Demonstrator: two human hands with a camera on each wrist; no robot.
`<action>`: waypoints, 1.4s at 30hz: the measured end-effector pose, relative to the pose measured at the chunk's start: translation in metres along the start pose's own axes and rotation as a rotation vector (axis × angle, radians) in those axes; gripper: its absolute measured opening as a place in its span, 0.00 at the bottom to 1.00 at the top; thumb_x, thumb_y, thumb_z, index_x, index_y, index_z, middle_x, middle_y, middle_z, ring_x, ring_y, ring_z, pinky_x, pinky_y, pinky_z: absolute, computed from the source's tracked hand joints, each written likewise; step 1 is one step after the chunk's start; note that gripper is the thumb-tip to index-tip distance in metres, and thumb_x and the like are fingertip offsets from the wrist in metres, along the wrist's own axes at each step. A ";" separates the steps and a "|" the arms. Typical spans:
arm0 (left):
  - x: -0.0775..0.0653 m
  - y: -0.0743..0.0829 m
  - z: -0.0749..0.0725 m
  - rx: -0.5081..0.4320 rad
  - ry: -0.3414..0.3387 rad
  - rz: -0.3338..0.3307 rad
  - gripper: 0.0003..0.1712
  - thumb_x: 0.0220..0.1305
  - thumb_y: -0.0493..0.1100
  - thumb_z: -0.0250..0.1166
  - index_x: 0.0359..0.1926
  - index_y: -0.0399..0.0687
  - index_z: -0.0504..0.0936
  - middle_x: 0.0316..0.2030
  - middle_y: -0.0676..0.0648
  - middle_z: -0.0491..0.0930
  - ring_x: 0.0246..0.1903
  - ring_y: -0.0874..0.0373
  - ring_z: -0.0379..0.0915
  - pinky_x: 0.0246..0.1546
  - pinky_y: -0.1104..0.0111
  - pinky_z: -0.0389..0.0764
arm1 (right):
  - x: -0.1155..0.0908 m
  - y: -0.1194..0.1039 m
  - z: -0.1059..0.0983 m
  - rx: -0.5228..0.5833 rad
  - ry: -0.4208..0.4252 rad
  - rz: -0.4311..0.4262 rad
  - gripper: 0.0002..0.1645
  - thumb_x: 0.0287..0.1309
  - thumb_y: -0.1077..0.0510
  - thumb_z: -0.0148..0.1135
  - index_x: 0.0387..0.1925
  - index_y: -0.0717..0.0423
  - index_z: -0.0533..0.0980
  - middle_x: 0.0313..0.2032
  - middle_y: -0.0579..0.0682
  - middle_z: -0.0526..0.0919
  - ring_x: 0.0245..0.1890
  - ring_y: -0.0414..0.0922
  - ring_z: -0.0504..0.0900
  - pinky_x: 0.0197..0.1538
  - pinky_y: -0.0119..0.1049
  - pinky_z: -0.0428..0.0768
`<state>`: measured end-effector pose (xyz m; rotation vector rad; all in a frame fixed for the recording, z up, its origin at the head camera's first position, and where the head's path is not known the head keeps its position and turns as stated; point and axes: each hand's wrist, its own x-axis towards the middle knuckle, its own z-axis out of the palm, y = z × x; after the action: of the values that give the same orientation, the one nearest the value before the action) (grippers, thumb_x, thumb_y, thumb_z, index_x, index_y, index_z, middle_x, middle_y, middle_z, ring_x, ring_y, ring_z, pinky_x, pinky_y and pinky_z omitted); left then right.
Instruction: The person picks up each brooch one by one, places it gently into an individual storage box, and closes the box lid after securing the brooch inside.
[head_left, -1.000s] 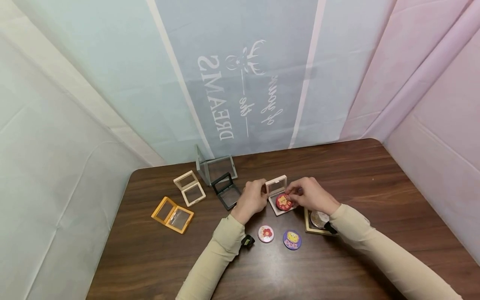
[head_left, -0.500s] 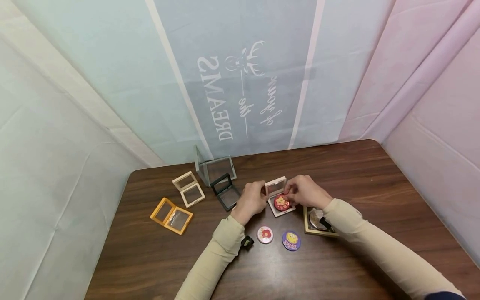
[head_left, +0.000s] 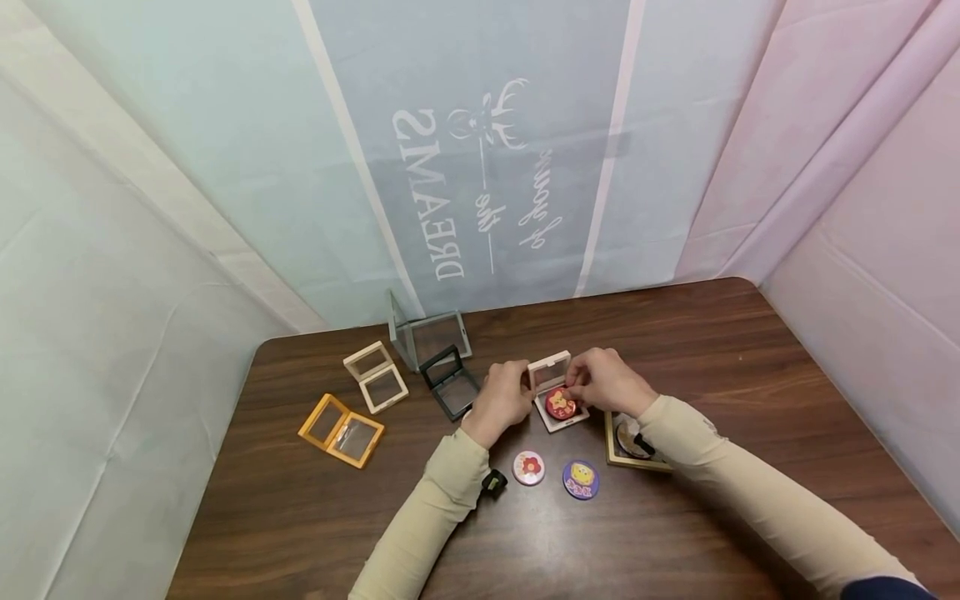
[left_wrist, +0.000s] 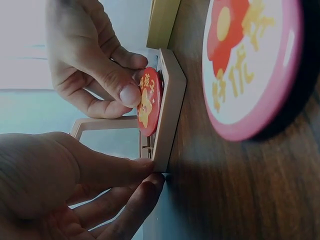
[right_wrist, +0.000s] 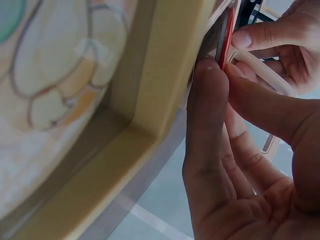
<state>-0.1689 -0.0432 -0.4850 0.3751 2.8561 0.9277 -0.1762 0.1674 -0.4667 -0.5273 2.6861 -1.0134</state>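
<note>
A small pale-pink display frame (head_left: 551,360) stands hinged open on the table, its lid raised at the back. My left hand (head_left: 504,397) pinches its left corner near the hinge, thumb above and a fingertip below in the left wrist view. Over the clear film of the lower half lies a round red button badge (head_left: 560,405) with a yellow star figure. The thumb and forefinger of my right hand (head_left: 611,383) pinch that badge by its right edge. In the left wrist view the badge (left_wrist: 149,105) leans slightly, close against the frame's inside.
Nearer me lie a white flower badge (head_left: 528,468) and a purple badge (head_left: 581,480). A gold frame (head_left: 637,462) holding a round badge sits under my right wrist. Left are open orange (head_left: 352,458), cream (head_left: 386,404), black (head_left: 453,412) and grey-green (head_left: 468,337) frames.
My right hand has shifted slightly left with the red badge, which now sits more centrally over the frame's lower half. My left hand keeps its grip on the frame.
</note>
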 end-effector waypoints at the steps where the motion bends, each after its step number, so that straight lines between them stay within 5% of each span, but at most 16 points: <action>1: 0.000 0.000 0.000 0.000 0.001 -0.002 0.13 0.64 0.33 0.73 0.28 0.51 0.79 0.26 0.52 0.79 0.27 0.59 0.73 0.27 0.70 0.72 | 0.000 0.000 0.000 -0.010 0.010 0.002 0.08 0.61 0.65 0.76 0.27 0.56 0.84 0.24 0.46 0.87 0.20 0.37 0.80 0.26 0.34 0.79; 20: 0.001 0.000 0.003 0.014 0.006 -0.032 0.10 0.66 0.36 0.72 0.30 0.50 0.81 0.25 0.52 0.77 0.26 0.60 0.71 0.26 0.71 0.70 | -0.003 -0.002 0.005 -0.033 0.051 0.015 0.08 0.54 0.68 0.78 0.30 0.57 0.84 0.25 0.45 0.89 0.26 0.37 0.83 0.30 0.34 0.79; 33: 0.001 0.003 0.000 0.012 -0.015 -0.036 0.11 0.67 0.36 0.72 0.30 0.50 0.79 0.26 0.52 0.77 0.26 0.59 0.72 0.26 0.69 0.71 | -0.008 -0.004 -0.005 -0.060 0.098 -0.028 0.09 0.59 0.64 0.77 0.30 0.56 0.81 0.26 0.48 0.86 0.25 0.39 0.81 0.29 0.34 0.78; 37: -0.003 0.004 -0.002 -0.012 -0.053 -0.032 0.09 0.66 0.39 0.75 0.37 0.48 0.80 0.28 0.51 0.78 0.28 0.59 0.73 0.28 0.69 0.73 | -0.010 -0.001 -0.010 -0.054 0.133 -0.048 0.16 0.59 0.58 0.80 0.38 0.59 0.79 0.31 0.52 0.85 0.30 0.45 0.82 0.33 0.37 0.79; 42: -0.012 0.007 -0.005 -0.064 -0.146 -0.043 0.24 0.62 0.48 0.80 0.47 0.45 0.75 0.35 0.48 0.79 0.32 0.58 0.74 0.30 0.66 0.75 | -0.011 0.002 -0.014 0.002 0.132 -0.138 0.30 0.61 0.56 0.80 0.59 0.66 0.78 0.48 0.62 0.88 0.43 0.56 0.90 0.41 0.47 0.87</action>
<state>-0.1570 -0.0431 -0.4766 0.3575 2.6845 0.9405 -0.1707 0.1813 -0.4566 -0.6757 2.7958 -1.1243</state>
